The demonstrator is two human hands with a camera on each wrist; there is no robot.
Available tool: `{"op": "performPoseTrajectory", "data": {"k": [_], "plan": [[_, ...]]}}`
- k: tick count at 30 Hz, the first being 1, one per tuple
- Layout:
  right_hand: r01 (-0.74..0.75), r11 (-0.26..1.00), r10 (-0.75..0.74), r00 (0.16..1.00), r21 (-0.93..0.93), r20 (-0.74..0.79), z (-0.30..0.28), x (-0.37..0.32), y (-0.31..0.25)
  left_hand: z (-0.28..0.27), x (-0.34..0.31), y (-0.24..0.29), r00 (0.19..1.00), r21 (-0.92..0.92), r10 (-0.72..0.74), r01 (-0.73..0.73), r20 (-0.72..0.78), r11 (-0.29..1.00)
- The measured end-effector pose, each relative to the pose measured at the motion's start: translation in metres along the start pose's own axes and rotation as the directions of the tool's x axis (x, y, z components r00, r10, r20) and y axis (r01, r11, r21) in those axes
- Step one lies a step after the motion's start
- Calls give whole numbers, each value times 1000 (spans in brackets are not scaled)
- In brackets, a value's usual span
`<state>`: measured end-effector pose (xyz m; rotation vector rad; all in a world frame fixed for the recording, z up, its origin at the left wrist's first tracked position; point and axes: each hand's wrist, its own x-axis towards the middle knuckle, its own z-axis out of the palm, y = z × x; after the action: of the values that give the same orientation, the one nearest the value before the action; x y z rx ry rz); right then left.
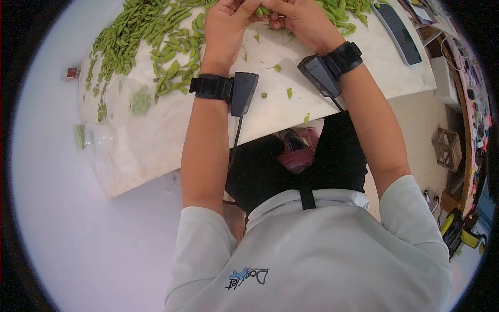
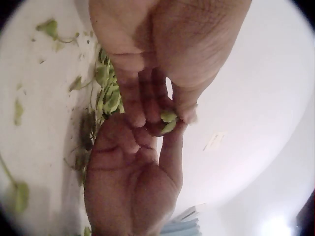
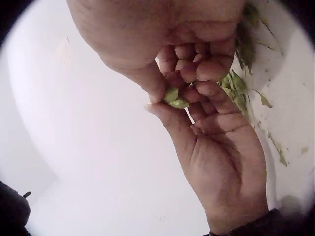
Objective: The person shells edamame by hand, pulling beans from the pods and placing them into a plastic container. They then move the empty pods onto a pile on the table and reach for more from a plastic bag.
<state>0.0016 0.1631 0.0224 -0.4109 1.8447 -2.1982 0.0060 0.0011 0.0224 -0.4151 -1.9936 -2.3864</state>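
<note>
White table (image 1: 270, 112) below, my left hand (image 1: 224, 34) and right hand (image 1: 314, 28) pinch one green pod (image 2: 169, 120) between them, thumbs and fingertips nearly closed. Light, even thumb pressure should keep it from slipping or bruising. Outward, loose pods (image 1: 125, 39) spread far left, others far right near the phone (image 1: 397, 35).

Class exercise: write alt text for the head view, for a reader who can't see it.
A person's left hand and right hand hold a green bean pod in their fingers over a white tabletop. Many loose bean pods lie to the left, and a smartphone lies to the right.
</note>
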Motion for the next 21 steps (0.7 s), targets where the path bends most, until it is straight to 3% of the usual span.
{"op": "performPoseTrajectory", "data": {"k": [13, 19, 21], "plan": [[151, 981, -155, 988, -121, -22, 4, 1, 2, -5, 2, -11, 999, -192, 0, 8, 40, 981], [177, 970, -199, 972, -167, -128, 7, 3, 4, 0, 0, -6, 998, -234, -64, 67, 19, 970], [124, 987, -141, 972, -99, -188, 11, -1, -4, 4, -1, -1, 994, -262, -109, 114, 32, 958]]}}
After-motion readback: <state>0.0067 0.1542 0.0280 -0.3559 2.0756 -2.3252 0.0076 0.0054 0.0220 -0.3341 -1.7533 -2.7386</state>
